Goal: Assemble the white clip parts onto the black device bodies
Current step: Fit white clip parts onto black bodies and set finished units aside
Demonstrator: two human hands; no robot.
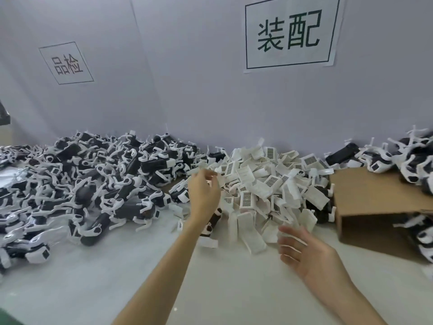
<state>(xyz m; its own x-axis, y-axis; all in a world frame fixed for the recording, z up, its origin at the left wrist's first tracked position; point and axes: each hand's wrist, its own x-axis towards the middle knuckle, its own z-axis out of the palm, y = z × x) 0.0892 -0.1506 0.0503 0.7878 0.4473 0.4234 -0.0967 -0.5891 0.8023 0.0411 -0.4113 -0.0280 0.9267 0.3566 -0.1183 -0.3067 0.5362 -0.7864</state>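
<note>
A heap of white clip parts (269,184) with grilled faces lies in the middle of the table against the wall. A large pile of black device bodies (93,179) with white fittings covers the left side. My left hand (203,195) hovers at the left edge of the white heap, fingers loosely curled, holding nothing I can see. One black body (212,222) lies just below it, partly hidden by my wrist. My right hand (302,249) is low at the heap's front edge, fingers spread and blurred, empty.
An open cardboard box (375,207) lies on its side at the right, with more black-and-white devices (412,160) behind and inside it. Two paper signs hang on the grey wall (210,90). The white tabletop (117,277) shows bare in front.
</note>
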